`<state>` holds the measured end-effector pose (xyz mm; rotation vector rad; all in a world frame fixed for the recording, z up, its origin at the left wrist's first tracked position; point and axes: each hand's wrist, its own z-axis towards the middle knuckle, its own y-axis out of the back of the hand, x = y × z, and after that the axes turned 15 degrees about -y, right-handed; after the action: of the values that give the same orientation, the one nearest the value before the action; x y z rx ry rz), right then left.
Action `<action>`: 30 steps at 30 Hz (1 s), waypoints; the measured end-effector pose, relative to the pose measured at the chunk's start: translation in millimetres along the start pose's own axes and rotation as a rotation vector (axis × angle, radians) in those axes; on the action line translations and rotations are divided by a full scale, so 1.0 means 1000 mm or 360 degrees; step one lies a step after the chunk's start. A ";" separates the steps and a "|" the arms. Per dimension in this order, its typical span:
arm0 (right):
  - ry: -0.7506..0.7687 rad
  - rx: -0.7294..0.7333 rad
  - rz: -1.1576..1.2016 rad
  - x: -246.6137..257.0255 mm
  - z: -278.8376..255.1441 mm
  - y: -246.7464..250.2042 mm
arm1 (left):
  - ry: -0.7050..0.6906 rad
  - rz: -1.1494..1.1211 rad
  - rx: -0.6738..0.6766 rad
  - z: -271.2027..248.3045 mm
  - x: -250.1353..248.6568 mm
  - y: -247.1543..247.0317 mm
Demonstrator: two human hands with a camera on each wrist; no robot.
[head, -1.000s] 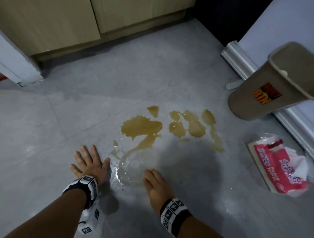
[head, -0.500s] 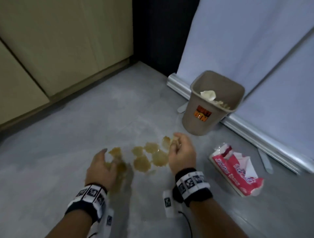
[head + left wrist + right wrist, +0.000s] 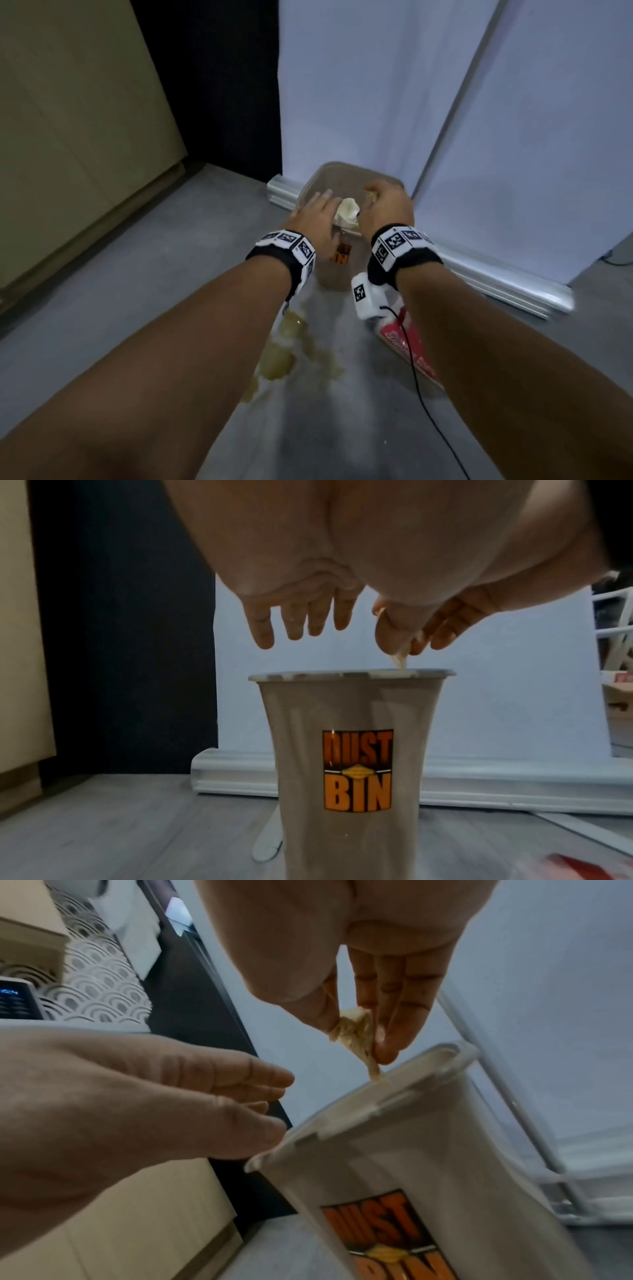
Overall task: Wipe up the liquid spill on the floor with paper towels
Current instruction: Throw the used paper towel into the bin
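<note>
Both hands hover over the beige dust bin (image 3: 330,277) (image 3: 349,710) (image 3: 428,1150). My right hand (image 3: 385,205) (image 3: 356,1026) pinches a small soggy brown scrap of paper towel (image 3: 356,1037) (image 3: 400,660) between thumb and fingers, just above the bin's rim. My left hand (image 3: 317,214) (image 3: 301,626) hangs beside it, fingers straight and empty. A crumpled used towel wad (image 3: 347,212) lies inside the bin. The brown spill (image 3: 277,363) sits on the grey floor under my forearms. The red paper towel pack (image 3: 392,337) lies on the floor under my right forearm.
A beige cabinet (image 3: 68,137) runs along the left. Behind the bin, a white backdrop stands on a metal base rail (image 3: 496,284), with a dark gap (image 3: 212,85) to its left. A black cable (image 3: 421,394) trails from my right wrist.
Both hands left the floor at the spill and moved up over the bin. The right hand now pinches a wet paper scrap. The head view swung up toward the bin.
</note>
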<state>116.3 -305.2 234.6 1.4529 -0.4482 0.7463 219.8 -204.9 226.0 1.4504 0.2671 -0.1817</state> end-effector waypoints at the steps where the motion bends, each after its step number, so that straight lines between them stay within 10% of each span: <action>1: -0.0049 0.0043 -0.0070 -0.003 0.006 -0.003 | 0.0015 0.0039 0.0080 0.009 0.002 -0.003; 7: 0.0079 0.0428 -0.0437 -0.022 0.024 -0.016 | 0.0126 0.0217 0.0477 0.028 0.017 -0.025; 22: 0.0422 0.0066 -0.0019 -0.069 0.006 -0.001 | 0.0171 0.0219 0.0205 0.023 0.021 -0.051; 27: 0.0119 0.0028 -0.0263 -0.157 0.007 0.048 | 0.0093 -0.0079 -0.0493 -0.015 -0.037 -0.075; 30: -0.0240 0.0420 -0.0670 -0.199 -0.001 0.063 | 0.0072 -0.0420 -0.0329 -0.047 -0.079 -0.125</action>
<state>-68.1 -343.3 143.3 1.7854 -0.1481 0.3673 105.6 -175.5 125.2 1.2122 0.5007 -0.3258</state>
